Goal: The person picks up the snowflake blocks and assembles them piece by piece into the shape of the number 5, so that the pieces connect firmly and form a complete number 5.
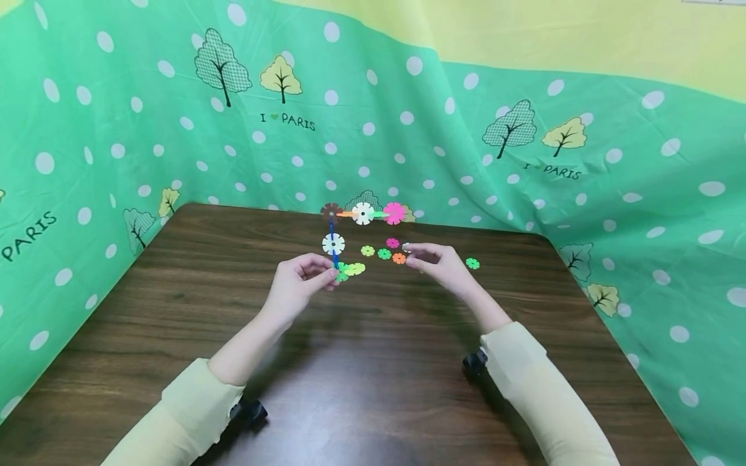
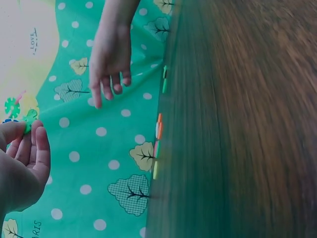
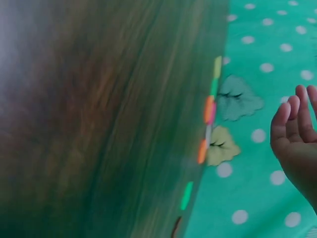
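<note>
My left hand [image 1: 299, 279] pinches the green snowflake disc [image 1: 343, 274] at the lower end of a chain of slotted plastic discs. A yellow disc [image 1: 356, 268] joins onto that green one. Upward from it run edge-on blue discs and a white disc [image 1: 333, 244] to a brown disc [image 1: 331, 212]. From there the chain turns right through another white disc [image 1: 362, 213] to a pink disc [image 1: 394, 213]. My right hand [image 1: 441, 264] hovers near the loose discs, holding nothing; its fingers are loosely extended in the left wrist view.
Loose discs lie on the brown wooden table [image 1: 361, 375]: yellow-green [image 1: 367, 250], green [image 1: 384, 254], small pink [image 1: 393, 243] and orange [image 1: 399, 258]. Another green disc [image 1: 473, 263] lies right of my right hand. A green dotted curtain [image 1: 373, 149] hangs behind the table.
</note>
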`<state>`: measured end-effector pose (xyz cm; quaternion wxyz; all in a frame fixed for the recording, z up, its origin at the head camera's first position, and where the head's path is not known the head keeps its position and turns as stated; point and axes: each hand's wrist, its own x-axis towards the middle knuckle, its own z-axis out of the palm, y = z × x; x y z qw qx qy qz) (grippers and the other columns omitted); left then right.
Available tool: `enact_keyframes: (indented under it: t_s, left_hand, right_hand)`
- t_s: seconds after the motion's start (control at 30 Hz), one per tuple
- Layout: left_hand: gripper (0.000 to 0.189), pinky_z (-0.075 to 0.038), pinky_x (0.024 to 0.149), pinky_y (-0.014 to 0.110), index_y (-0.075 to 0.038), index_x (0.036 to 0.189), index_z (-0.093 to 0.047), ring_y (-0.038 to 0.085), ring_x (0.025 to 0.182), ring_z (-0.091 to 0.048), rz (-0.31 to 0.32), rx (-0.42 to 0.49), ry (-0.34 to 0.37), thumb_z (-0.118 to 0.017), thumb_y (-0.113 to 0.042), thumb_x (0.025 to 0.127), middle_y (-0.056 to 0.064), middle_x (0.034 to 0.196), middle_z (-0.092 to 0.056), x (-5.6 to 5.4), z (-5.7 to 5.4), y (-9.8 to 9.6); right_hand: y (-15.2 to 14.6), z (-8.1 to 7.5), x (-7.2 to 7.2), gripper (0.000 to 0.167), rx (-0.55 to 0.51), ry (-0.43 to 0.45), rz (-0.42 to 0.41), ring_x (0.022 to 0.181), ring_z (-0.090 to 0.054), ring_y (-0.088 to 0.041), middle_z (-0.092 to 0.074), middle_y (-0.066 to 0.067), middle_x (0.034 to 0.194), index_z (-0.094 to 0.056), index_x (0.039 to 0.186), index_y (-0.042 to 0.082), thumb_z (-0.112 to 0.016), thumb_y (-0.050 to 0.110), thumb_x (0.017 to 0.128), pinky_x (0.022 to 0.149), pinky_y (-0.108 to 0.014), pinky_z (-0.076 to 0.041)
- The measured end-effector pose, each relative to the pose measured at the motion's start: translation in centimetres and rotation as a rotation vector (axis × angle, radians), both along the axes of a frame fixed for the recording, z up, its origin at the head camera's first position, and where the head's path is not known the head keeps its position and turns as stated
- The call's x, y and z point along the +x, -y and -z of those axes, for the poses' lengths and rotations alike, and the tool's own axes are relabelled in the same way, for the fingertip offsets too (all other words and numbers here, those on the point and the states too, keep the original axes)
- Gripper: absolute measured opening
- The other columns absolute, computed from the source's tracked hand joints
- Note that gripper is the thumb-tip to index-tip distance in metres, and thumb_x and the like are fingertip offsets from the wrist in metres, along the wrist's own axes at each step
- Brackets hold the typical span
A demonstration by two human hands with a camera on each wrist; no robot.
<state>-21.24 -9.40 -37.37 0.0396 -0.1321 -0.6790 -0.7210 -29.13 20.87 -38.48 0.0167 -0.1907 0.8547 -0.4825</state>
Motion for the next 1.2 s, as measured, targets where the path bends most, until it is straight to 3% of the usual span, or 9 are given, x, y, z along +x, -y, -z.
enact_keyframes:
  t_s: [0.13,0.23,0.33,0.53,0.6,0.73,1.07,1.2]
  left_hand:
    - [0.016,-0.058,0.070,0.032,0.010,0.095,-0.063,0.017,0.069,-0.068,-0.007,0.005,0.021,-0.067,-0.002,0.086,0.000,0.076,-0.070,-0.1,0.3,0.5]
    - [0.016,-0.058,0.070,0.032,0.009,0.095,-0.063,0.020,0.071,-0.068,-0.013,-0.002,0.032,-0.067,-0.003,0.086,-0.001,0.076,-0.070,-0.1,0.4,0.8]
    - [0.017,-0.058,0.069,0.032,0.009,0.095,-0.063,0.020,0.071,-0.068,-0.019,-0.013,0.039,-0.067,-0.004,0.086,-0.001,0.076,-0.070,-0.1,0.5,1.2]
    - [0.017,-0.058,0.068,0.030,0.009,0.095,-0.063,0.015,0.068,-0.068,-0.039,-0.035,0.039,-0.067,-0.005,0.086,-0.003,0.074,-0.070,-0.1,0.5,2.0]
    - [0.017,-0.058,0.068,0.030,0.009,0.095,-0.063,0.016,0.069,-0.068,-0.043,-0.039,0.038,-0.067,-0.005,0.086,-0.004,0.074,-0.070,-0.1,0.5,2.1]
    - [0.017,-0.058,0.069,0.032,0.009,0.095,-0.063,0.018,0.070,-0.068,-0.041,-0.041,0.041,-0.067,-0.005,0.086,-0.005,0.074,-0.070,-0.2,0.6,2.3]
    - [0.018,-0.058,0.071,0.037,0.008,0.095,-0.062,0.013,0.069,-0.068,-0.030,-0.035,0.047,-0.067,-0.006,0.086,-0.004,0.075,-0.070,-0.4,0.9,2.6]
    - [0.017,-0.058,0.070,0.035,0.008,0.095,-0.062,0.017,0.070,-0.068,-0.034,-0.031,0.049,-0.067,-0.006,0.086,-0.004,0.075,-0.070,-0.5,0.9,2.8]
  right_hand:
    - [1.3,0.1,-1.8,0.038,0.042,0.000,-0.047,0.096,-0.062,-0.024,-0.067,-0.014,0.110,-0.065,0.120,0.010,-0.070,0.025,0.086,0.078,-0.028,-0.052]
    - [2.5,0.9,-3.5,0.036,0.066,0.000,-0.071,0.094,-0.064,-0.030,-0.065,-0.018,0.112,-0.065,0.119,0.008,-0.071,0.019,0.086,0.078,-0.032,-0.053]
    - [3.3,2.6,-5.6,0.037,0.157,-0.025,-0.044,0.090,-0.062,-0.025,-0.065,-0.014,0.112,-0.066,0.118,0.013,-0.072,0.024,0.084,0.077,-0.035,-0.051]
    - [4.8,3.7,-7.4,0.039,0.312,-0.060,-0.029,0.108,-0.052,-0.026,-0.063,-0.009,0.116,-0.067,0.118,0.013,-0.073,0.029,0.083,0.095,-0.041,-0.043]
    - [5.2,3.9,-7.8,0.039,0.341,-0.058,-0.025,0.112,-0.048,-0.027,-0.060,-0.009,0.118,-0.066,0.119,0.015,-0.072,0.031,0.084,0.098,-0.043,-0.040]
    - [6.1,4.0,-8.2,0.039,0.439,-0.065,-0.012,0.110,-0.040,-0.027,-0.053,-0.010,0.121,-0.064,0.123,0.019,-0.069,0.031,0.087,0.092,-0.045,-0.039]
    - [7.1,4.5,-9.2,0.039,0.629,-0.017,0.012,0.113,-0.040,-0.027,-0.049,-0.008,0.125,-0.061,0.127,0.025,-0.064,0.037,0.089,0.090,-0.049,-0.036]
    - [7.3,4.7,-9.5,0.036,0.648,-0.007,0.005,0.115,-0.039,-0.028,-0.049,-0.007,0.125,-0.064,0.122,0.025,-0.066,0.036,0.088,0.091,-0.050,-0.037]
